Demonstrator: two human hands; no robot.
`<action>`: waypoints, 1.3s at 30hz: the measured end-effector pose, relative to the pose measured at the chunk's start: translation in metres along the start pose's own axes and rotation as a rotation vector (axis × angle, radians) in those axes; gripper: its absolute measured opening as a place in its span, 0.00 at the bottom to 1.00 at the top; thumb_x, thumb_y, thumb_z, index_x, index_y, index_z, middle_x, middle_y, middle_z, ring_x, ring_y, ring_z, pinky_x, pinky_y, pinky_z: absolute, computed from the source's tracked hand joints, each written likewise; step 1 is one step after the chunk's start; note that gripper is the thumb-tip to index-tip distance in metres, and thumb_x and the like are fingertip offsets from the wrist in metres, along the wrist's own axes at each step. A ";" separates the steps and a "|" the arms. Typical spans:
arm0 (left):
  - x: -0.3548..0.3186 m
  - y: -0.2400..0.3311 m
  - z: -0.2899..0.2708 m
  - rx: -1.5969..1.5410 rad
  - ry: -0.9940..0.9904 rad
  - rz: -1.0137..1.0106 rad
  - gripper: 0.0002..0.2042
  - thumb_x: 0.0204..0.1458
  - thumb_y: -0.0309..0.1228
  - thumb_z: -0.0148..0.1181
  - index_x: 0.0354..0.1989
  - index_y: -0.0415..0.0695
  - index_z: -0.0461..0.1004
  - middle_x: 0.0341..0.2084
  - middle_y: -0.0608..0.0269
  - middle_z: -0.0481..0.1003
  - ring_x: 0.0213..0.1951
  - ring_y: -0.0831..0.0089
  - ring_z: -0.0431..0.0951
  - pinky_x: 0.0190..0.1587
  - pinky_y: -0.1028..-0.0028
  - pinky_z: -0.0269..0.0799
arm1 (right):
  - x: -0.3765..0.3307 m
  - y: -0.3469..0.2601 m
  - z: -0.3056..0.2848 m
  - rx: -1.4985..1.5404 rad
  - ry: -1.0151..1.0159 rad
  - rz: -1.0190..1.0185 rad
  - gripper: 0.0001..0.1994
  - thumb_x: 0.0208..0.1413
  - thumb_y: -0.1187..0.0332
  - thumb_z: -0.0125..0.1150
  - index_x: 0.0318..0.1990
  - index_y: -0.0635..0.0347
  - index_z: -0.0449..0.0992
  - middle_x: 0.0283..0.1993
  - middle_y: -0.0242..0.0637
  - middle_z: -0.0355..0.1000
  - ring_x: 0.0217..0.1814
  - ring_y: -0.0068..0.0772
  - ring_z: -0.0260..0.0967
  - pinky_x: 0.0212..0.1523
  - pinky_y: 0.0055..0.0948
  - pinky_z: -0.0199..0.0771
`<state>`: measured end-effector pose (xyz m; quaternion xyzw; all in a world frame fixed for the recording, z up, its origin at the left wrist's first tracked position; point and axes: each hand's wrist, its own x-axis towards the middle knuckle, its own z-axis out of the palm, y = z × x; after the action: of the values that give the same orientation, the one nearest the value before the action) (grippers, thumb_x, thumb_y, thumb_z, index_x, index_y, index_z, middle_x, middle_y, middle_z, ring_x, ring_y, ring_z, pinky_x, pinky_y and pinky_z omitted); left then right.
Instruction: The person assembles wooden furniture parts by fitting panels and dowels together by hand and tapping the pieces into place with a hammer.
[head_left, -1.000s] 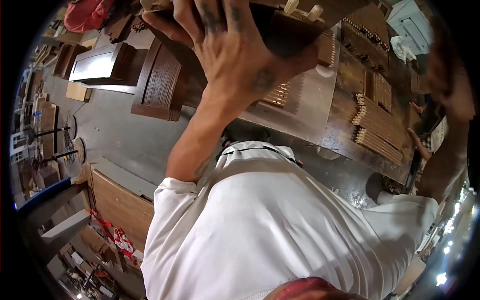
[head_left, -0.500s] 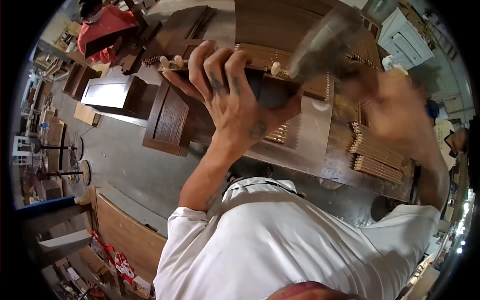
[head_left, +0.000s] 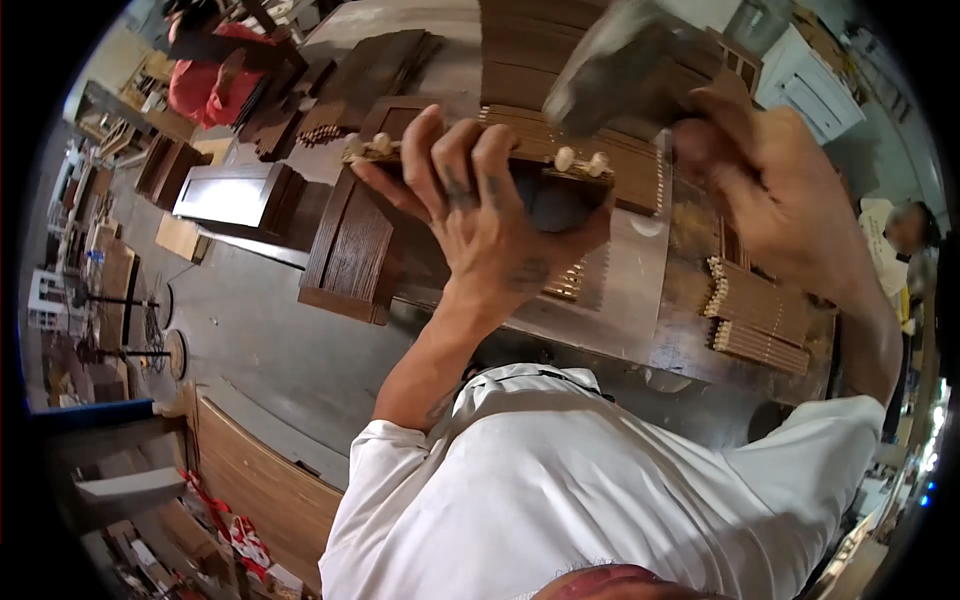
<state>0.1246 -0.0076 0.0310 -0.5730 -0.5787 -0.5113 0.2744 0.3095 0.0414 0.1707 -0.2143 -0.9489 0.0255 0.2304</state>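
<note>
My left hand (head_left: 478,225) is wrapped over the top of an upright dark brown wooden piece (head_left: 548,203), its fingers bent along the far side. Pale wooden dowels stick up from this piece, two at the right end (head_left: 580,161) and others at the left end (head_left: 368,145). In my right hand (head_left: 785,185) is a hammer (head_left: 625,70), raised above and beyond the right-hand dowels. Motion smears its heavy greyish head, so its exact make-up cannot be told. The hammer head is apart from the dowels.
Bundled brown slats with dowelled ends (head_left: 762,310) lie at the workbench's (head_left: 640,275) right. Further slats and boards (head_left: 625,165) lie beyond my hands. Dark panelled pieces (head_left: 345,240) stand left. A co-worker in red (head_left: 205,85) works at far left.
The hammer has shifted left and stays raised, with my right hand moving the same way. Both right-end dowels now show plainly. My left hand keeps its grip on the wooden piece.
</note>
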 end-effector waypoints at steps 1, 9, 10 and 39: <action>-0.002 0.001 -0.001 -0.049 -0.056 -0.027 0.40 0.24 0.55 0.72 0.47 0.47 0.62 0.46 0.57 0.61 0.60 0.50 0.52 0.61 0.35 0.27 | 0.003 -0.008 -0.003 0.092 0.017 0.073 0.12 0.59 0.67 0.53 0.43 0.68 0.71 0.21 0.41 0.68 0.18 0.34 0.60 0.20 0.29 0.57; 0.000 -0.017 -0.035 -0.092 -0.036 0.034 0.43 0.30 0.55 0.73 0.53 0.44 0.61 0.49 0.56 0.61 0.61 0.53 0.53 0.62 0.47 0.47 | 0.004 -0.014 -0.001 0.037 -0.386 0.292 0.16 0.62 0.62 0.51 0.34 0.71 0.71 0.17 0.52 0.64 0.14 0.46 0.59 0.17 0.36 0.58; 0.000 -0.030 -0.040 -0.252 0.122 0.103 0.44 0.30 0.54 0.74 0.54 0.42 0.63 0.49 0.58 0.61 0.61 0.55 0.54 0.62 0.48 0.50 | 0.000 -0.016 0.001 0.112 -0.314 0.267 0.17 0.62 0.62 0.51 0.32 0.71 0.70 0.15 0.51 0.62 0.12 0.43 0.57 0.16 0.36 0.56; -0.004 -0.114 -0.034 -1.198 -0.627 -0.802 0.14 0.34 0.19 0.73 0.29 0.33 0.73 0.23 0.62 0.77 0.25 0.77 0.77 0.31 0.78 0.76 | 0.025 -0.083 0.015 -0.099 0.134 0.362 0.23 0.63 0.55 0.49 0.22 0.67 0.65 0.12 0.36 0.56 0.15 0.23 0.52 0.18 0.31 0.54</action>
<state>0.0084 -0.0192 0.0072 -0.4881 -0.4173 -0.6108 -0.4631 0.2500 -0.0227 0.1799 -0.3937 -0.8775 0.0053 0.2736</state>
